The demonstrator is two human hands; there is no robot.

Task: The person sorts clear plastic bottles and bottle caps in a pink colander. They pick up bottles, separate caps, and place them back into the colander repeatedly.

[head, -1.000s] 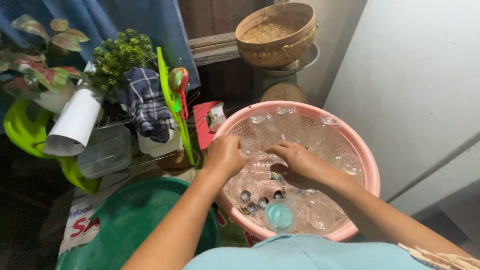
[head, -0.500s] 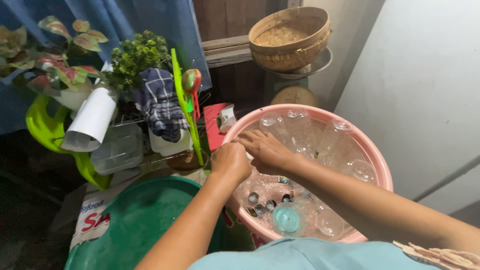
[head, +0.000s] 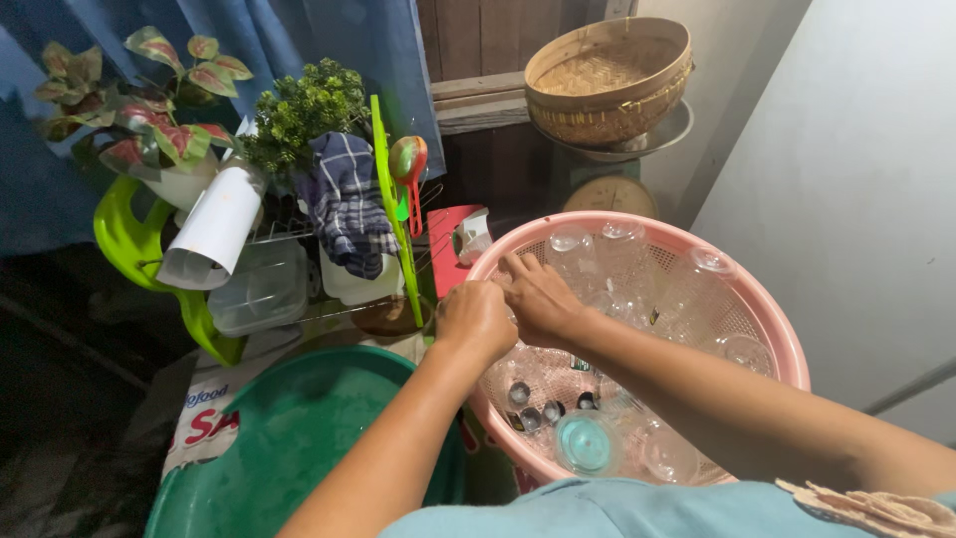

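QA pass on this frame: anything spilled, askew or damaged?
Nothing spilled or broken shows. Only oddity: a white cylindrical cup lies tipped on the green dish rack. Both hands, left and right, meet at the round pink plastic basket's rim.

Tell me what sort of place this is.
Probably a home dishwashing corner. A pink basket holds clear glasses, a green dish rack holds a plastic container and checked cloth, and a green basin sits beside them.

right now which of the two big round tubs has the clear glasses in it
The pink basket on the right, with perforated walls; both hands meet at its near-left rim. The green tub to its left shows no glasses inside.
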